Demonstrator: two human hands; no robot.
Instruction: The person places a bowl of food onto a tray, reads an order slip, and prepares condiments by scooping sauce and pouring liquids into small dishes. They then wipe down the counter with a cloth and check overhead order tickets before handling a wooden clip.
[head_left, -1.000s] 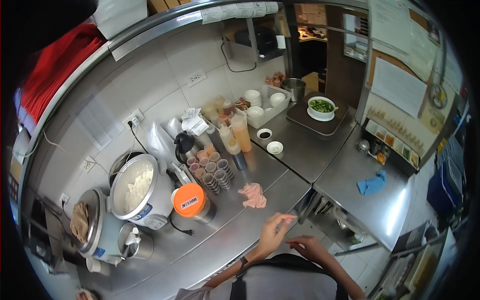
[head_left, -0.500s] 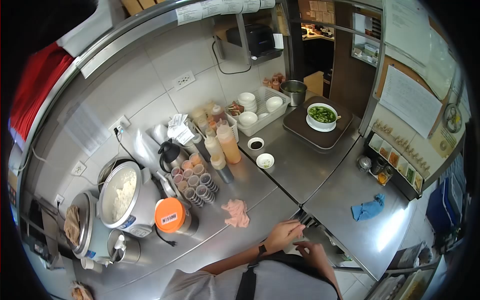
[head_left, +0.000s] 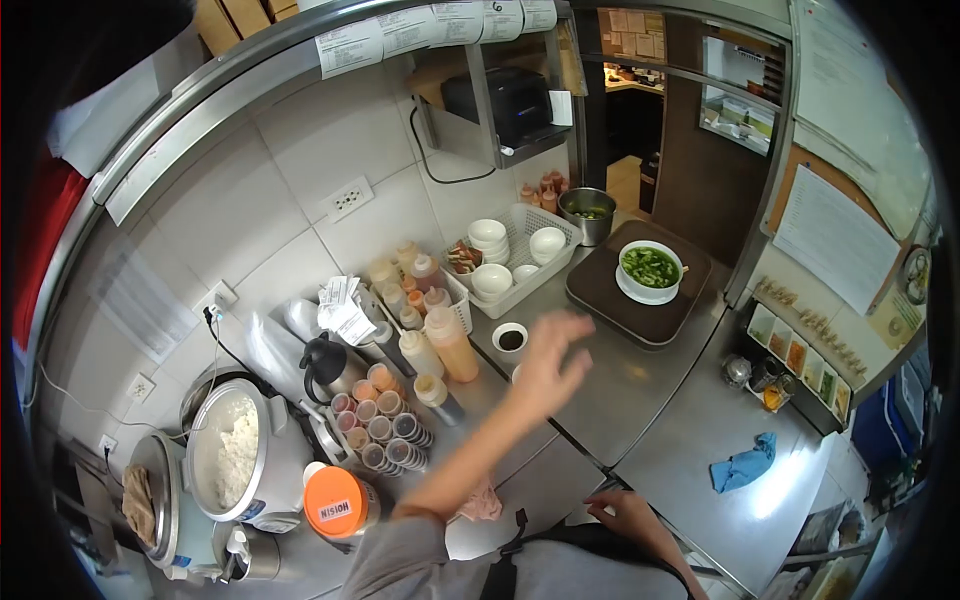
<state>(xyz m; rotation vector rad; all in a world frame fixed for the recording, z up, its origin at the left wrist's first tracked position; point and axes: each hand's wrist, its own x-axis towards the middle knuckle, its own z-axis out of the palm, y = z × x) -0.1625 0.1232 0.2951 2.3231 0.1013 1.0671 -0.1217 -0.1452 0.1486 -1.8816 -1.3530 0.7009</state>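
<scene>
My left hand (head_left: pixel 550 368) reaches over the counter with its fingers apart, slightly blurred, and nothing shows in it. Just beyond the fingers stands a small white bowl of dark sauce (head_left: pixel 511 339). A second small bowl is mostly hidden behind the hand; only a bit of rim shows. My right hand (head_left: pixel 625 515) stays low by the counter's front edge, fingers curled in; whatever it holds, if anything, is hidden. Farther off, a white bowl of soup with chopped greens (head_left: pixel 650 268) sits on a brown tray (head_left: pixel 610 311), a utensil handle at its rim.
Squeeze bottles (head_left: pixel 450 340) and lidded sauce cups (head_left: pixel 382 430) stand left of my left arm, near an orange-lidded hoisin tub (head_left: pixel 336 500) and a rice cooker (head_left: pixel 262 440). A basket (head_left: pixel 545 262) holds white bowls. A blue cloth (head_left: pixel 744 463) lies at right.
My left hand has moved from the front edge up and forward over the counter, now covering the second small bowl. The drawer that stood open at the front edge no longer shows open.
</scene>
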